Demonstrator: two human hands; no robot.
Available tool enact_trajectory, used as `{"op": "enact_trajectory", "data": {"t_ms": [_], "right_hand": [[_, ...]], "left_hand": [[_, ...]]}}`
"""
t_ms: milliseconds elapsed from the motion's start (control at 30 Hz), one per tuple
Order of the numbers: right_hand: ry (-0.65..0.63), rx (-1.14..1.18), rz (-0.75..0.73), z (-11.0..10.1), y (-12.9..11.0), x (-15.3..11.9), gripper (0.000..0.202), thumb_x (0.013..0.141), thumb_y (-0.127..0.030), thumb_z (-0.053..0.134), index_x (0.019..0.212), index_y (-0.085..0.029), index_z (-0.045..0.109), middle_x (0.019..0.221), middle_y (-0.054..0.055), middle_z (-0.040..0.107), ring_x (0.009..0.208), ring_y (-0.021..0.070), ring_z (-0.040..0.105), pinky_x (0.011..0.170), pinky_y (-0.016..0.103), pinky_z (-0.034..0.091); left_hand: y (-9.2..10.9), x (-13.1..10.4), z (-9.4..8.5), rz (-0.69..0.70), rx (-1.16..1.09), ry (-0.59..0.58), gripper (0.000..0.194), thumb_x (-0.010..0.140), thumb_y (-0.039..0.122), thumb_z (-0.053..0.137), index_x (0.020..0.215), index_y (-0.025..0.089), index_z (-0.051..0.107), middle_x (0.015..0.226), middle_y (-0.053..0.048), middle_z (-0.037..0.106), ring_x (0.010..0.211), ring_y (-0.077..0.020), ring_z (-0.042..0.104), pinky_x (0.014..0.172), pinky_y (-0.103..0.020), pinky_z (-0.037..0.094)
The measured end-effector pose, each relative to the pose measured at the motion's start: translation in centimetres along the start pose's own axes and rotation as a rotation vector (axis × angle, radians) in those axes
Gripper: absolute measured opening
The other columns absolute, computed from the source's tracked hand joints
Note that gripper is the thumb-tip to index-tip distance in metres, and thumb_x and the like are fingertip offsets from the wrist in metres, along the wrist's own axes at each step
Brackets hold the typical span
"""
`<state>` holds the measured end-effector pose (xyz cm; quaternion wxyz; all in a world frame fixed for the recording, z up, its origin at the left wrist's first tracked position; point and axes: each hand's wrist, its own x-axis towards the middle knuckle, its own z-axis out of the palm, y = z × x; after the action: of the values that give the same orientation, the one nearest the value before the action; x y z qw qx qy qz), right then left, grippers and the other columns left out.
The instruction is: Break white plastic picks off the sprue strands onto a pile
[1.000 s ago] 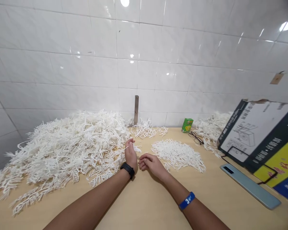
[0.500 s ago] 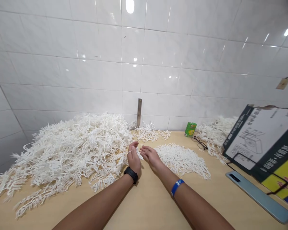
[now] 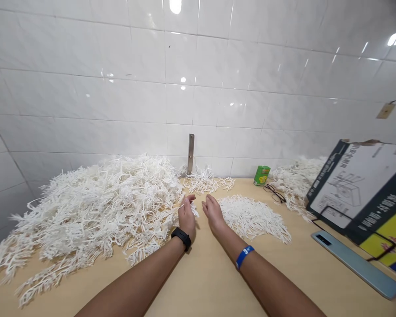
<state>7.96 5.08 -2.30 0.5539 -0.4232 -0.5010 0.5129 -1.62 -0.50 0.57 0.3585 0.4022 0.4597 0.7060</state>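
A large heap of branched white strands (image 3: pixel 112 198) covers the left of the wooden table (image 3: pixel 204 281). My left hand (image 3: pixel 187 216), with a black watch at the wrist, is closed round a few white strands at the heap's right edge; their ends stick out by its fingers. My right hand (image 3: pixel 213 212), with a blue wristband, is just to the right, apart from the left, its fingers bent and close together. Whether it holds anything is hidden. Beside it lies a flat pile of short white pieces (image 3: pixel 252 218).
A small white clump (image 3: pixel 204 181) lies below a metal bracket (image 3: pixel 191 154) at the tiled wall. Rightward are a green box (image 3: pixel 262 175), glasses (image 3: pixel 275 193), another white pile (image 3: pixel 293 180), a large printed carton (image 3: pixel 359 189) and a light-blue phone (image 3: pixel 356 264).
My right hand has moved a little to the right, away from my left hand, widening the gap. My left hand has shifted slightly right with the strands in it. The view has tilted slightly.
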Motion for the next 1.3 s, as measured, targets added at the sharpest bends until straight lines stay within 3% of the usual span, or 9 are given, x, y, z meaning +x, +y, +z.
{"op": "enact_trajectory", "data": {"t_ms": [33, 100, 167, 267, 367, 500, 800, 1133, 1300], "right_hand": [[-0.027, -0.009, 0.008, -0.7, -0.5, -0.9, 0.052, 0.089, -0.048, 0.042, 0.127, -0.013, 0.046, 0.135, 0.014, 0.047, 0.112, 0.0163, 0.056, 0.096, 0.028, 0.050], [-0.155, -0.093, -0.074, -1.9, -1.5, -2.7, 0.052, 0.088, -0.057, 0.046, 0.104, -0.009, 0.057, 0.104, 0.013, 0.059, 0.082, 0.0136, 0.057, 0.077, 0.028, 0.051], [-0.238, -0.229, -0.170, -2.6, -2.2, -4.0, 0.053, 0.087, -0.058, 0.049, 0.104, -0.009, 0.060, 0.093, 0.010, 0.058, 0.080, 0.0120, 0.056, 0.076, 0.026, 0.048], [-0.322, -0.264, -0.205, -2.9, -2.4, -4.7, 0.044, 0.086, -0.047, 0.050, 0.109, -0.010, 0.059, 0.103, 0.010, 0.060, 0.087, 0.0127, 0.057, 0.077, 0.025, 0.048], [-0.291, -0.276, -0.266, -2.9, -1.8, -4.4, 0.037, 0.088, -0.035, 0.046, 0.114, -0.011, 0.056, 0.111, 0.010, 0.059, 0.098, 0.0131, 0.057, 0.084, 0.024, 0.048], [-0.324, -0.215, -0.203, -3.0, -1.2, -4.0, 0.046, 0.086, -0.039, 0.052, 0.123, -0.012, 0.050, 0.106, 0.009, 0.058, 0.093, 0.0124, 0.057, 0.081, 0.024, 0.047], [-0.125, -0.418, -0.296, -3.7, -2.6, -4.3, 0.032, 0.087, -0.044, 0.052, 0.086, -0.011, 0.053, 0.080, 0.002, 0.054, 0.074, 0.0089, 0.048, 0.070, 0.022, 0.039], [-0.054, -0.423, -0.341, -4.2, -2.0, -3.9, 0.038, 0.089, -0.050, 0.048, 0.090, -0.013, 0.056, 0.082, 0.003, 0.056, 0.076, 0.0100, 0.051, 0.069, 0.023, 0.041], [-0.060, -0.380, -0.281, -4.5, -1.4, -3.4, 0.036, 0.087, -0.046, 0.049, 0.093, -0.012, 0.057, 0.083, 0.004, 0.057, 0.076, 0.0110, 0.052, 0.070, 0.024, 0.042]], "left_hand": [[0.1, -0.2, 0.1, -0.011, 0.013, -0.039, 0.045, 0.096, 0.041, 0.029, 0.109, 0.014, 0.063, 0.118, -0.007, 0.061, 0.113, -0.0125, 0.054, 0.104, -0.027, 0.039], [0.2, -0.7, 0.2, -0.003, 0.046, -0.129, 0.048, 0.096, 0.045, 0.031, 0.107, 0.015, 0.066, 0.119, -0.006, 0.062, 0.113, -0.0131, 0.055, 0.105, -0.028, 0.040], [0.0, -0.9, 0.3, 0.015, 0.079, -0.232, 0.054, 0.094, 0.051, 0.032, 0.110, 0.014, 0.067, 0.117, -0.008, 0.063, 0.109, -0.0141, 0.057, 0.100, -0.027, 0.042], [-0.4, -1.2, 0.4, 0.025, 0.115, -0.366, 0.061, 0.091, 0.059, 0.033, 0.117, 0.013, 0.066, 0.116, -0.009, 0.063, 0.101, -0.0156, 0.060, 0.087, -0.026, 0.047], [-0.4, -1.2, 0.4, 0.012, 0.132, -0.417, 0.061, 0.093, 0.059, 0.031, 0.124, 0.018, 0.064, 0.126, -0.005, 0.060, 0.113, -0.0151, 0.057, 0.096, -0.025, 0.045], [-0.2, -1.1, 0.2, -0.055, 0.063, -0.472, 0.062, 0.094, 0.061, 0.027, 0.132, 0.023, 0.058, 0.139, 0.000, 0.051, 0.134, -0.0129, 0.044, 0.117, -0.026, 0.032], [-0.5, -0.8, 0.3, -0.088, 0.050, -0.532, 0.063, 0.086, 0.056, 0.050, 0.125, 0.008, 0.061, 0.133, -0.013, 0.055, 0.120, -0.0184, 0.054, 0.115, -0.035, 0.037], [-0.5, -0.6, 0.5, -0.036, 0.230, -0.490, 0.049, 0.092, 0.039, 0.042, 0.116, 0.003, 0.066, 0.126, -0.015, 0.059, 0.111, -0.0154, 0.058, 0.106, -0.027, 0.042], [-1.0, -0.9, 0.7, -0.026, 0.290, -0.540, 0.048, 0.089, 0.034, 0.052, 0.130, 0.009, 0.057, 0.131, -0.011, 0.056, 0.115, -0.0151, 0.057, 0.104, -0.027, 0.043]]}}
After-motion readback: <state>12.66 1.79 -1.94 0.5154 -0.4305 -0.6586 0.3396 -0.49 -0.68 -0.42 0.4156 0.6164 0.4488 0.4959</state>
